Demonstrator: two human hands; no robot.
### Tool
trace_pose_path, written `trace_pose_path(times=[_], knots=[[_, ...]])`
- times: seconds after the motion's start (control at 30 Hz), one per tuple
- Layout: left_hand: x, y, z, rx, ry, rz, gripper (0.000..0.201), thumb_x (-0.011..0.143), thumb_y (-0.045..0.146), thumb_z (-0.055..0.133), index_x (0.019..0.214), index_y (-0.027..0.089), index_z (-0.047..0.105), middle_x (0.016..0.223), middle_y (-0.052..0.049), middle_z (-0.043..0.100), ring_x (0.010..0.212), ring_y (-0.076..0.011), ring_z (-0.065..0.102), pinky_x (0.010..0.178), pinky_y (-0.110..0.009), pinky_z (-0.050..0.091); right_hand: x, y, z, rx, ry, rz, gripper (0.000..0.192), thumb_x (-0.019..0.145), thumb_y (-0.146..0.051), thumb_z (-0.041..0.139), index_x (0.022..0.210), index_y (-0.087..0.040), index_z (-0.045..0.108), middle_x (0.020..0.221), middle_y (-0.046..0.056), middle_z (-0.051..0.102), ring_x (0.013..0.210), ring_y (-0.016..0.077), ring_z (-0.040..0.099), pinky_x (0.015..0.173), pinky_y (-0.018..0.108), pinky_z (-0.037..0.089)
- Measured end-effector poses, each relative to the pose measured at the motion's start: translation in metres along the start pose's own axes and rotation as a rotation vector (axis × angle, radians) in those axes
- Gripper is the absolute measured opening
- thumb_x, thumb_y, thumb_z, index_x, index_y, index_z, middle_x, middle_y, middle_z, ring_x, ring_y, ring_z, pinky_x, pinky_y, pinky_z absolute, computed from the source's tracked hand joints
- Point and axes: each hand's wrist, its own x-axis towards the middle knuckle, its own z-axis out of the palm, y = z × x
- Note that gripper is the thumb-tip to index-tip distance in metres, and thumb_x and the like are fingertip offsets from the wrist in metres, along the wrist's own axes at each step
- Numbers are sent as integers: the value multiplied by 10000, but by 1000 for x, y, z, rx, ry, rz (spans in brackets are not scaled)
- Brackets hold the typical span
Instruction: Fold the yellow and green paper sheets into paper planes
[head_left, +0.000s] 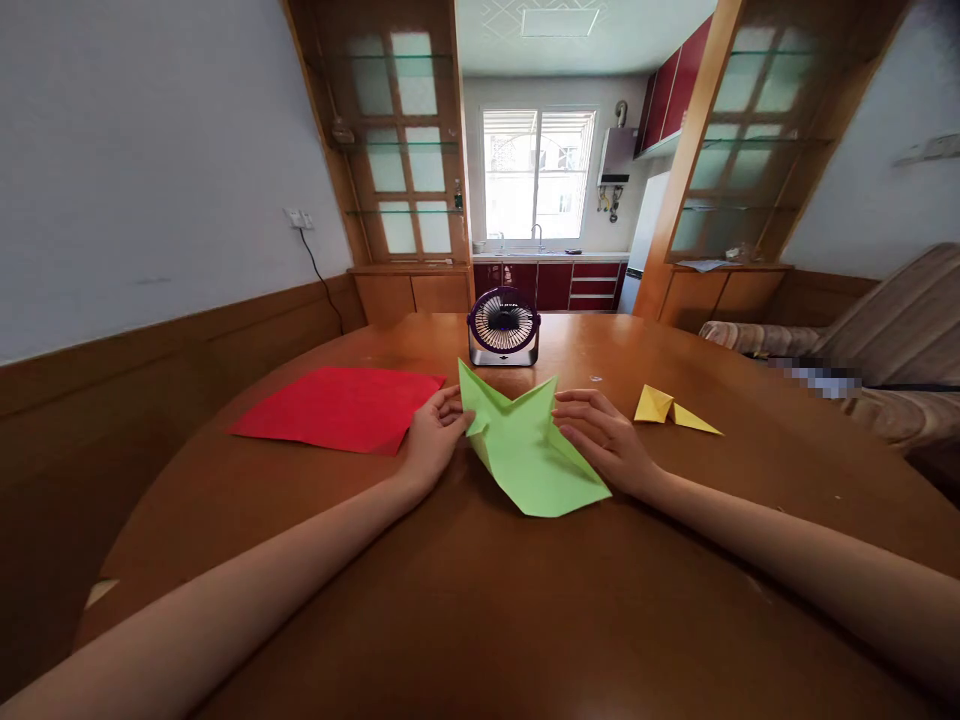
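Observation:
A partly folded green paper (pixel 534 452) lies on the round wooden table (pixel 480 600) in front of me, with two pointed flaps sticking up at its far edge. My left hand (pixel 433 436) pinches the paper's left flap between thumb and fingers. My right hand (pixel 604 436) rests flat on the paper's right side, fingers pressing a fold. A flat red sheet (pixel 337 406) lies to the left of my left hand. A small folded yellow paper (pixel 671 410) sits to the right of my right hand.
A small purple desk fan (pixel 504 327) stands just behind the green paper. A wood-panelled wall runs along the left, a sofa (pixel 885 340) stands at the right, and a kitchen with a window lies beyond the table.

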Motion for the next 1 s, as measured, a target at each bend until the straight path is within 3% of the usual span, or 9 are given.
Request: trace_pose_path(times=[0.13,0.33,0.5,0.63,0.7,0.8,0.87,1.0], knots=[[-5,5,4,74,-123,85,566,734,313,701,1248,155,524,899,-45,669,808,-168,649,767,-304,519,0,4,1,-57,5,-15,208,940,-302,533,1129,-293,619,1240,69,564,1177,244,540,1006,510,440],[-14,9,8,94,-236,148,684,778,293,687,1387,229,383,970,-39,648,829,-149,639,746,-273,515,3,10,3,-94,28,73,283,936,-333,541,1216,-315,578,1350,67,504,1271,261,470,1075,557,362],[-12,7,8,84,-232,135,677,768,284,692,1363,194,383,975,-57,656,824,-156,640,750,-289,513,3,18,4,-33,35,183,263,914,-355,564,1159,-274,617,1299,85,540,1233,258,510,1057,534,388],[-9,8,7,61,-179,83,671,739,302,704,1323,178,398,978,-64,655,818,-162,636,743,-291,503,2,32,6,-17,171,297,420,850,-384,620,1244,-253,557,1366,113,492,1299,293,440,1056,559,374],[-8,8,7,60,-153,66,669,721,308,708,1302,180,404,983,-63,655,813,-160,629,744,-290,494,3,38,6,93,203,419,487,826,-398,629,1274,-236,527,1345,134,513,1204,296,526,1000,551,432],[-7,6,7,56,-125,57,632,706,308,708,1249,186,410,969,-56,651,794,-159,618,732,-290,486,4,40,6,355,131,577,482,837,-416,599,1262,-202,521,1075,108,650,914,240,654,850,476,539],[-6,5,7,54,-119,58,584,707,299,704,1200,192,409,940,-45,643,773,-153,609,714,-283,481,6,37,6,488,96,574,459,845,-406,587,1251,-200,533,933,60,662,813,204,655,794,423,560],[-6,5,7,100,-111,114,375,746,277,662,1050,193,461,898,-22,611,772,-137,589,708,-261,463,8,27,5,662,46,480,412,843,-335,574,1235,-208,572,949,47,666,837,182,637,787,359,539]])
